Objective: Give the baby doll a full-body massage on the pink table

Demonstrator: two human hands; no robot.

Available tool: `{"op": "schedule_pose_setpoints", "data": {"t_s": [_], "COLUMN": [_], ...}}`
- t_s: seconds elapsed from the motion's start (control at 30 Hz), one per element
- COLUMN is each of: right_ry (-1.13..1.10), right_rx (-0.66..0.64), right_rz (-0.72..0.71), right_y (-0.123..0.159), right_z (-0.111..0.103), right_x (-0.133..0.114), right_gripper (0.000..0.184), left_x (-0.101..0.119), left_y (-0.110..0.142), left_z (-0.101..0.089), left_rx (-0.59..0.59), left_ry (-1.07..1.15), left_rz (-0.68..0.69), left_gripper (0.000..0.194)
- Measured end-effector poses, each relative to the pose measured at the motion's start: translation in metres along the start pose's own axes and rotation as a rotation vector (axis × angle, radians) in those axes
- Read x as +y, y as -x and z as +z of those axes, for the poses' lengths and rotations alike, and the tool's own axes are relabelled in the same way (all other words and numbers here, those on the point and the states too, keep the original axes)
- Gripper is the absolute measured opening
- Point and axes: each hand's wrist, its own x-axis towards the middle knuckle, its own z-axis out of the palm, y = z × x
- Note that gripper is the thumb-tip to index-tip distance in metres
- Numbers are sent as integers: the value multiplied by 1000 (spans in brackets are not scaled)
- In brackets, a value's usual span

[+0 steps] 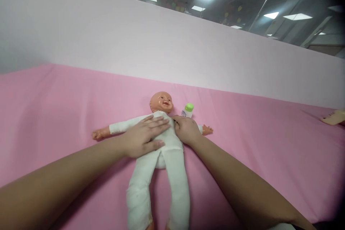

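A baby doll [170, 140] lies face up on a pink surface, with a shiny plastic head and a white cloth body. Its arms are spread to both sides, and the feet run off the lower edge of the view. My left hand [147, 134] rests flat across the doll's chest and belly, fingers stretched out. At the doll's shoulder, on the right of the view, my right hand [186, 129] is curled closed against the body and covers most of that arm. Its fingertips are partly hidden. Just beyond it stands a small white bottle [187, 110] with a green cap.
The pink covering [258, 133] spreads widely around the doll. A white wall [161, 43] rises behind it, topped by dark glass [231, 0] with reflected ceiling lights. At the far right edge, part of a skin-toned object with toes [332, 118] shows.
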Motion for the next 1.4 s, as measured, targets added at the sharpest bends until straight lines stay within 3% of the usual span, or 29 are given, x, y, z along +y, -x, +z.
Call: {"op": "schedule_pose_setpoints", "data": {"t_s": [0.27,0.4,0.5,0.63,0.73,0.83,0.97,1.2,1.4], "right_ry": [-72,-122,-174,-287,-296,-259,-212,-222,-243], "right_rx": [12,104,153,-23,-127,-155,-181,-71,-11], "right_rz": [-117,-223,-442,-826,-929,-854,-663,-361,-119], "right_y": [5,15,31,59,70,62,34,8,-2], "right_z": [0,-4,-12,-22,-21,-16,-10,0,2], "right_x": [-5,-10,-26,-59,-74,-70,-46,-15,-6], "right_gripper": [45,44,43,48,60,71,85,63,40], "left_x": [-43,-52,-55,-56,-54,-54,-54,-50,-34], "left_y": [0,0,-1,-1,-2,-2,-3,-3,-2], "left_z": [1,0,1,1,2,4,5,3,-4], "left_rx": [291,338,342,334,340,350,341,342,456], "left_ry": [-2,55,70,72,82,75,61,57,55], "left_rz": [-278,-361,-390,-407,-416,-432,-431,-423,-302], "left_gripper": [58,53,53,54,53,53,53,50,34]}}
